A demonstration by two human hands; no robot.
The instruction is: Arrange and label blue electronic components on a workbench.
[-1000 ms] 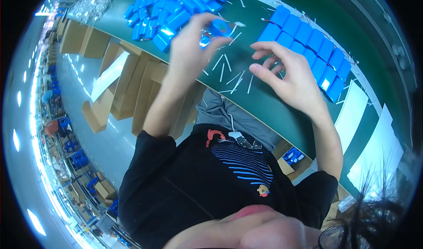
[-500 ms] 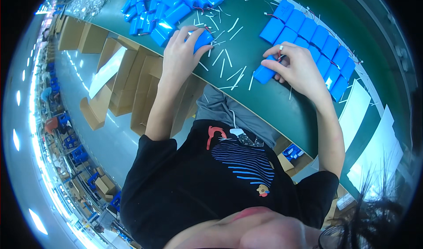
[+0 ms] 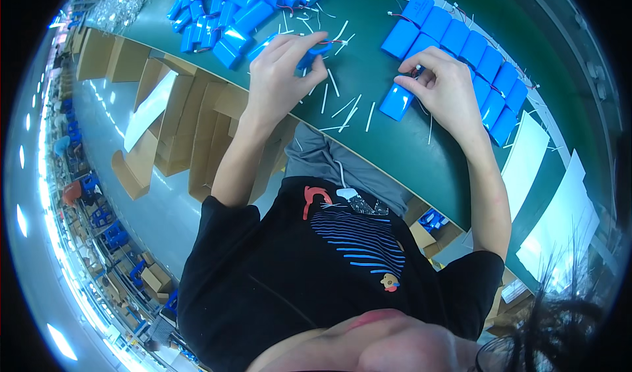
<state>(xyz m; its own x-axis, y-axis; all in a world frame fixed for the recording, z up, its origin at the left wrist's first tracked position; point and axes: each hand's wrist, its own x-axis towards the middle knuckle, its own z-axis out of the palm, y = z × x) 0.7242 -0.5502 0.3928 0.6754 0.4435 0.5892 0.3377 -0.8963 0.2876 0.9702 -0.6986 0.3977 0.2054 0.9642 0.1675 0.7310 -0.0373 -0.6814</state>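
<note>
My left hand is closed round a blue battery pack, thumb below and fingers above. Red wires with a white plug stick out past its fingertips. Behind that hand lies a heap of blue battery packs. My right hand pinches at the wire end of another battery pack, which lies flat on the green table. A white plug shows between its curled fingers; the exact grip is partly hidden. Beyond that hand, more battery packs stand side by side in neat rows.
Thin white strips are scattered over the green table. White sheets lie at the right. Open cardboard boxes stand below the table's left edge, and a clear plastic heap sits at the far left.
My left hand has shifted right with its battery pack, whose wires now show more. My right hand has moved from the pack's body up toward its wire end, leaving more of the pack uncovered.
</note>
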